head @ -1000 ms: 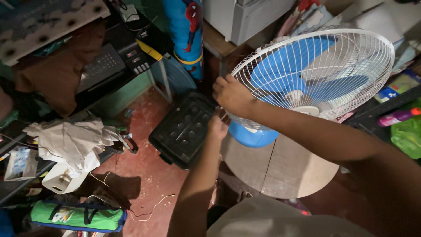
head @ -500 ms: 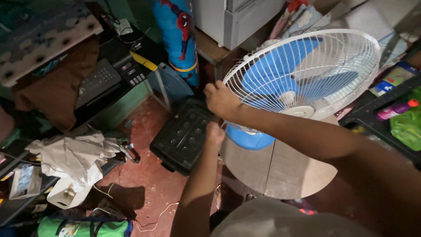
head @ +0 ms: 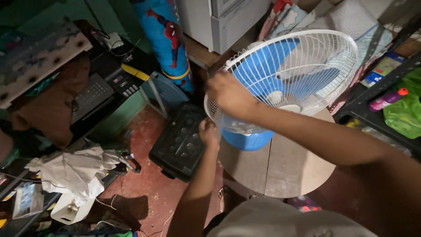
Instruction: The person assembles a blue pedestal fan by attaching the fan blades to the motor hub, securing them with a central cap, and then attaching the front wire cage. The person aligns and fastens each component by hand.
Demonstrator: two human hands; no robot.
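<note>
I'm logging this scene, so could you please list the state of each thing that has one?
fan: tilted, guard on
right hand: gripping the guard rim
left hand: closed at the guard's lower edge
black tray: on the floor
white cloth: crumpled

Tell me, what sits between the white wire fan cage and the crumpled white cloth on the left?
In the head view, a black plastic tray with round dimples lies on the red floor between fan cage and cloth; the left hand is at the tray's edge.

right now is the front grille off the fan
No, the white wire grille still covers the blue blades, with the right hand on its rim.
</note>
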